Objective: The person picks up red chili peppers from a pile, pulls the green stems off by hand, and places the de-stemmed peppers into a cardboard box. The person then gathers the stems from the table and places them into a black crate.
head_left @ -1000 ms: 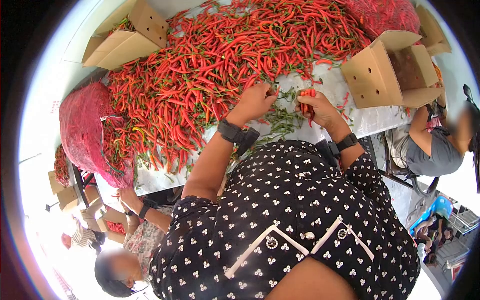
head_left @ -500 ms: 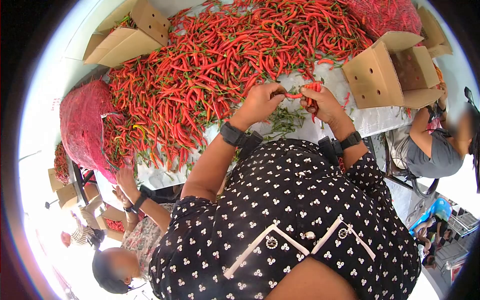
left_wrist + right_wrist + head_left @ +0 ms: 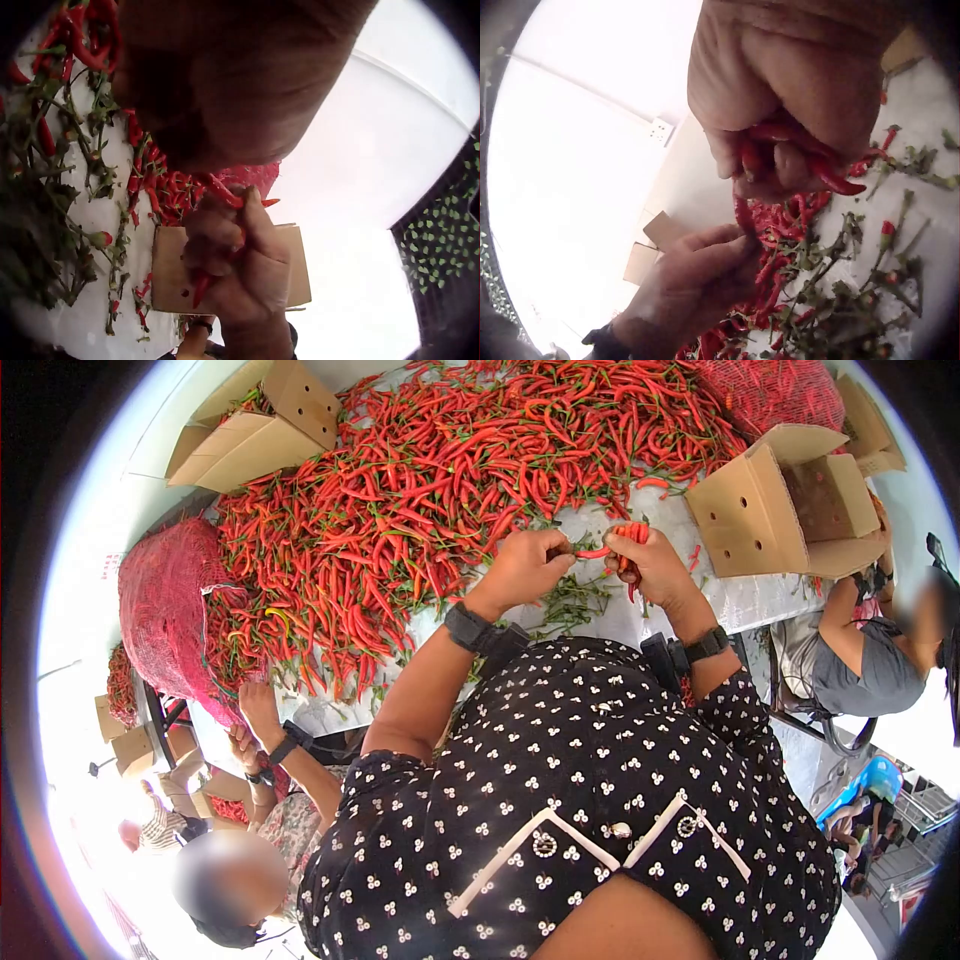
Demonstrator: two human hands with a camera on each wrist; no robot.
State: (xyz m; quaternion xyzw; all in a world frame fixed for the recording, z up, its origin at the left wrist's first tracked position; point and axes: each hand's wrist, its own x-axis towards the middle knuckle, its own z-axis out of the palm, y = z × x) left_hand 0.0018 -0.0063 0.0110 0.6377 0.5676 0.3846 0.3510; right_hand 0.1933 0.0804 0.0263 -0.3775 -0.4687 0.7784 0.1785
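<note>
A red chilli (image 3: 593, 553) spans the space between the two hands. My left hand (image 3: 525, 570) pinches its stem end between thumb and fingertips. Curled round several red chillies is my right hand (image 3: 655, 570), and this chilli juts out from its thumb side. In the right wrist view, the bunched chillies (image 3: 838, 177) stick out of the right fist, while the left hand (image 3: 694, 281) pinches at the lower end of the spanning chilli (image 3: 742, 214). The left wrist view shows the right hand (image 3: 262, 274) with a chilli tip past its thumb; the near left hand hides its own fingertips.
A large heap of chillies (image 3: 430, 490) covers the table behind the hands. Loose green stems (image 3: 572, 605) lie below them on the white sheet. Cardboard boxes (image 3: 735, 515) stand at right and back left, net sacks (image 3: 165, 615) at the sides. Other people sit at both sides.
A second ago the hands were apart. They came together by half a second ago, with a chilli between them; since then they have shifted only slightly. The person at left has moved their hands.
</note>
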